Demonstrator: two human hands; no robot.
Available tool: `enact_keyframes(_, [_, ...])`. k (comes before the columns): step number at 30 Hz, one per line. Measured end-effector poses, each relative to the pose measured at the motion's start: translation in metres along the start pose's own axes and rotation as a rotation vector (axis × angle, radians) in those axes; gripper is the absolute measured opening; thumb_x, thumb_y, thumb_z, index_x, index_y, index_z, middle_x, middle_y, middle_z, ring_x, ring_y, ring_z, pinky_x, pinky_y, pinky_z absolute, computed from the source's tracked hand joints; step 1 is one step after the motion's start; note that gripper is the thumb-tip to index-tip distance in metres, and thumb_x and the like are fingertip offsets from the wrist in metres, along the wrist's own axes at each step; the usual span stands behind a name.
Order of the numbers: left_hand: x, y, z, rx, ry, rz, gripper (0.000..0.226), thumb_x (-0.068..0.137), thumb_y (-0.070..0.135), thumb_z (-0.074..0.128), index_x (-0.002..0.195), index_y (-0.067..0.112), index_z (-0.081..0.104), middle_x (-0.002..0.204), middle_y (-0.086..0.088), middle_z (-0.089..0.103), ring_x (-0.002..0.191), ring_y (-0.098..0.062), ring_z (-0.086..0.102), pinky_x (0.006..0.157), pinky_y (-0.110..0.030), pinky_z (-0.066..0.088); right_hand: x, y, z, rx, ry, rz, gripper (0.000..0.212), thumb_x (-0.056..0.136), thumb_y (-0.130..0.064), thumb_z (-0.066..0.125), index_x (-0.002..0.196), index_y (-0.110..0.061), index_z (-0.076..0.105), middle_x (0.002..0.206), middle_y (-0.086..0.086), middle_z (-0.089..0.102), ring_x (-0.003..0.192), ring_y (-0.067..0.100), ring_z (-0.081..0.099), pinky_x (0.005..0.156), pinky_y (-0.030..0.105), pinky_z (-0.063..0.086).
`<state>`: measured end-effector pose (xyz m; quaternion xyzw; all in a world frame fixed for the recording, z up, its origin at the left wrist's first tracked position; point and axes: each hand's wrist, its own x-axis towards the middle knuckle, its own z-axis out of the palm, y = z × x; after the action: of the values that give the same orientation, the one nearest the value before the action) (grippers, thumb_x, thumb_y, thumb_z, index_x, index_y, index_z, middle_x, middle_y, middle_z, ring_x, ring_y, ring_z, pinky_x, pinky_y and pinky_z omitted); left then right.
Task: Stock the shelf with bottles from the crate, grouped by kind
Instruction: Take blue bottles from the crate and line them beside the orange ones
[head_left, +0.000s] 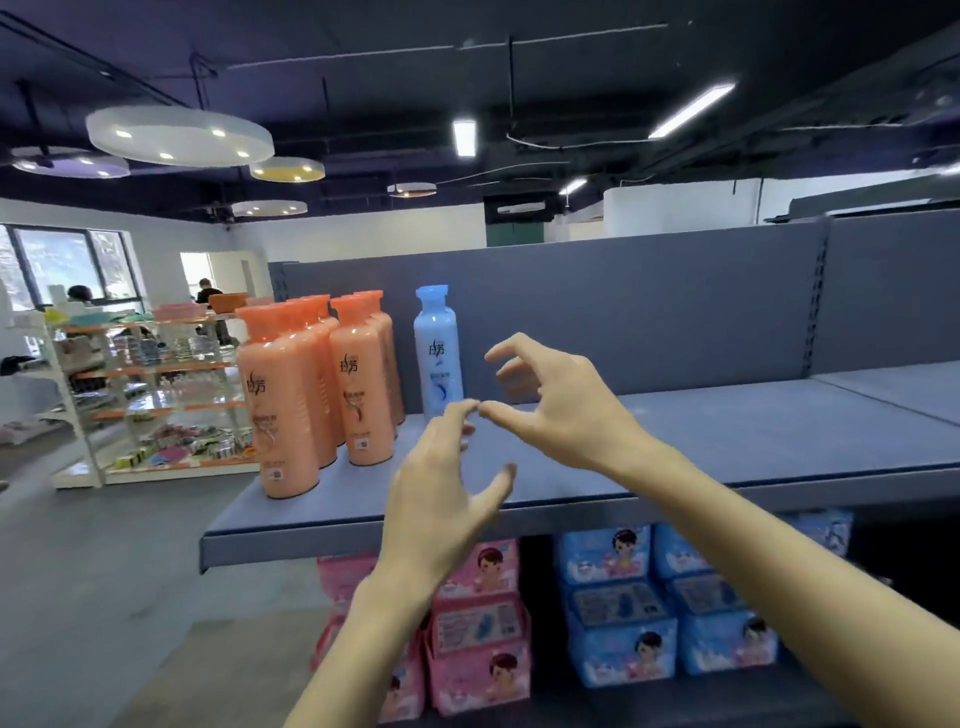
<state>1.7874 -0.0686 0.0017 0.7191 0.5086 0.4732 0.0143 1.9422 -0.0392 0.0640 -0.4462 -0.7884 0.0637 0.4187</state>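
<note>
Several orange bottles (291, 395) stand in two rows at the left end of the grey-blue shelf (727, 441). One blue bottle (438, 353) stands upright just right of them, against the back panel. My left hand (441, 488) hovers in front of the blue bottle, fingers apart and holding nothing. My right hand (556, 400) is just right of the blue bottle, fingers spread and curled, also holding nothing. Neither hand touches the bottle. The crate is out of view.
The shelf runs bare to the right of the blue bottle. Below it sit pink packs (478, 623) and blue packs (623, 613). A white rack of small goods (156, 395) stands across the aisle at left, with people behind it.
</note>
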Motion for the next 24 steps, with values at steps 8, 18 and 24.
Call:
enact_keyframes(8, [-0.077, 0.024, 0.061, -0.136, -0.147, -0.050, 0.043, 0.077, 0.035, 0.076, 0.114, 0.031, 0.054, 0.098, 0.014, 0.065, 0.087, -0.005, 0.065, 0.078, -0.037, 0.056, -0.118, 0.050, -0.021, -0.015, -0.013, 0.175, 0.037, 0.084, -0.032, 0.077, 0.117, -0.023, 0.062, 0.107, -0.006, 0.069, 0.096, 0.005, 0.067, 0.088, 0.023, 0.053])
enact_keyframes(18, [-0.242, -0.024, 0.207, -0.152, -0.703, -0.323, 0.052, 0.080, 0.033, 0.074, 0.124, 0.025, 0.048, 0.101, 0.006, 0.061, 0.095, -0.013, 0.060, 0.087, -0.034, 0.050, -0.303, 0.182, 0.060, 0.038, -0.201, 0.662, 0.034, 0.084, -0.031, 0.078, 0.113, -0.023, 0.062, 0.102, -0.009, 0.067, 0.088, 0.005, 0.067, 0.084, 0.031, 0.058])
enact_keyframes(24, [-0.405, -0.075, 0.306, -0.015, -1.238, -0.558, 0.044, 0.086, 0.028, 0.067, 0.124, 0.014, 0.050, 0.122, -0.007, 0.058, 0.116, -0.026, 0.054, 0.090, -0.036, 0.045, -0.459, 0.279, 0.171, 0.021, -0.600, 1.107, 0.036, 0.082, -0.028, 0.076, 0.115, -0.020, 0.064, 0.103, 0.003, 0.071, 0.096, 0.024, 0.068, 0.089, 0.036, 0.053])
